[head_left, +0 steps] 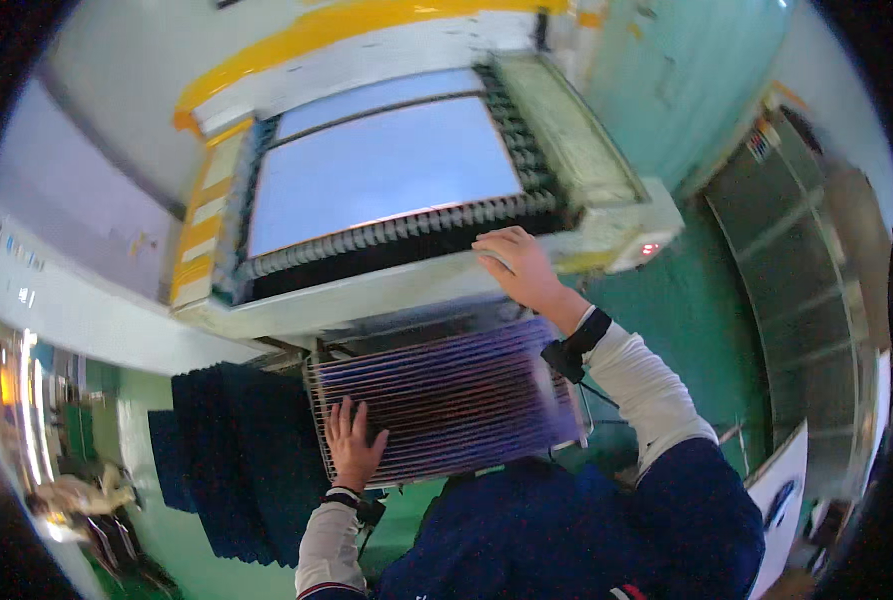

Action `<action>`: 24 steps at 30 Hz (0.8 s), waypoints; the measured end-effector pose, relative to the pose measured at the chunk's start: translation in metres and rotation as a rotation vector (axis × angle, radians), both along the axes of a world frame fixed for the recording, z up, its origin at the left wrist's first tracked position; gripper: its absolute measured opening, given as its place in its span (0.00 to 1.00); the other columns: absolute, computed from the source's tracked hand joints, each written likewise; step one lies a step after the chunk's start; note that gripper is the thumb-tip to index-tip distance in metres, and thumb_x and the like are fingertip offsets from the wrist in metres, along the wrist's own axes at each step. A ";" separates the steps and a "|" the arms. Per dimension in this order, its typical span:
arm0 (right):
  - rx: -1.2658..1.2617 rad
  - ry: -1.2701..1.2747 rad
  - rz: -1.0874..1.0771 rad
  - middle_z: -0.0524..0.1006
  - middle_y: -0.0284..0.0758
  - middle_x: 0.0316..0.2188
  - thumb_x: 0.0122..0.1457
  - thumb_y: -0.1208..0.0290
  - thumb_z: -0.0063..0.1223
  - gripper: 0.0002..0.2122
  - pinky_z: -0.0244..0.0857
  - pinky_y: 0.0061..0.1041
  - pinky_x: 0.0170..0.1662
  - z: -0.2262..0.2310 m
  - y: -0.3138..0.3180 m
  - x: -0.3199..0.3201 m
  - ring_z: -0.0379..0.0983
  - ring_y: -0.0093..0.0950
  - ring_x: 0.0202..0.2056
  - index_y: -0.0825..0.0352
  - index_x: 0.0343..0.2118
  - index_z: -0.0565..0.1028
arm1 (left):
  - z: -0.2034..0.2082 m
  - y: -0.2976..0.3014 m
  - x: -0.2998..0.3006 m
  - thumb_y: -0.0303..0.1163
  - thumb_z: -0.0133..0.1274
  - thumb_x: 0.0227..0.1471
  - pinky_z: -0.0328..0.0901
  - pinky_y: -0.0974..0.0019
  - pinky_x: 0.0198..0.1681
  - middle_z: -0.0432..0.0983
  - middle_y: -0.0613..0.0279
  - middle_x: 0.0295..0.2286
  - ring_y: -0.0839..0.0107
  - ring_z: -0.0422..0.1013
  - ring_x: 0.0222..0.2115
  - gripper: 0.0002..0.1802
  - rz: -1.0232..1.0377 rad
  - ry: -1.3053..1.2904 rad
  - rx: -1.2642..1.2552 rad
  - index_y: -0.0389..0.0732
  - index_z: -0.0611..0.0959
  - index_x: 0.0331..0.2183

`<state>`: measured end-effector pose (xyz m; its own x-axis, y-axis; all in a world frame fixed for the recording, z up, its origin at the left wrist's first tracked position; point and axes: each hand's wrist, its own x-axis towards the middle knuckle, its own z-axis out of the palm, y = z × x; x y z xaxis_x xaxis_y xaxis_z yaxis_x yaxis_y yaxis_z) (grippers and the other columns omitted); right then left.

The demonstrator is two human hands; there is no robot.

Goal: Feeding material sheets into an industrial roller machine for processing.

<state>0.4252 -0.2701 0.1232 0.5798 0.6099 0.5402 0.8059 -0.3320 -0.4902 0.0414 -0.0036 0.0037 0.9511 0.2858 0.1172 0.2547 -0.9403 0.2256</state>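
Left hand [355,447]: is hanging wide over the rack [457,410], lower centre.
Right hand [523,270]: is curving half-open near the machine [387,300], centre.

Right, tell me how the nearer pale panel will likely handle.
The nearer pale panel may slide easily, since rollers line its near edge. It looks flat and straight-edged, so probably stiff rather than floppy. Its smooth face may be slippery.

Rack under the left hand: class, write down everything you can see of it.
The rack is roughly rectangular, with many thin, near-parallel rows, dark and purplish-blue, and a pale, wire-like left edge, perhaps metal. It sits in front of the machine, its right end blurred. The left hand is over its left part; contact is unclear.
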 end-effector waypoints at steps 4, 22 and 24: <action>0.088 0.398 -0.136 0.82 0.40 0.30 0.62 0.70 0.59 0.09 0.72 0.28 0.39 -0.041 -0.097 -0.006 0.78 0.28 0.30 0.71 0.37 0.81 | -0.004 -0.005 -0.005 0.44 0.65 0.51 0.50 0.39 0.66 0.57 0.51 0.66 0.42 0.53 0.65 0.38 -0.008 0.042 0.032 0.45 0.72 0.61; 0.594 0.876 -0.978 0.77 0.28 0.26 0.56 0.65 0.67 0.17 0.63 0.24 0.26 -0.239 -0.319 0.118 0.70 0.20 0.24 0.69 0.45 0.80 | -0.006 -0.112 0.028 0.56 0.62 0.53 0.47 0.38 0.68 0.50 0.51 0.69 0.43 0.47 0.69 0.46 0.269 0.172 -0.097 0.48 0.67 0.67; 0.582 0.871 -0.970 0.78 0.29 0.27 0.56 0.66 0.67 0.17 0.63 0.23 0.28 -0.242 -0.319 0.126 0.70 0.20 0.25 0.70 0.44 0.80 | -0.006 -0.113 0.032 0.56 0.64 0.52 0.47 0.38 0.68 0.50 0.51 0.70 0.43 0.46 0.69 0.47 0.265 0.209 -0.099 0.49 0.66 0.67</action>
<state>0.5515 -0.5896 -0.1188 0.9035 -0.3946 -0.1675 -0.2436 -0.1512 -0.9580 0.0736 -0.1168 -0.0020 0.8427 0.5264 -0.1130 0.5376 -0.8114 0.2294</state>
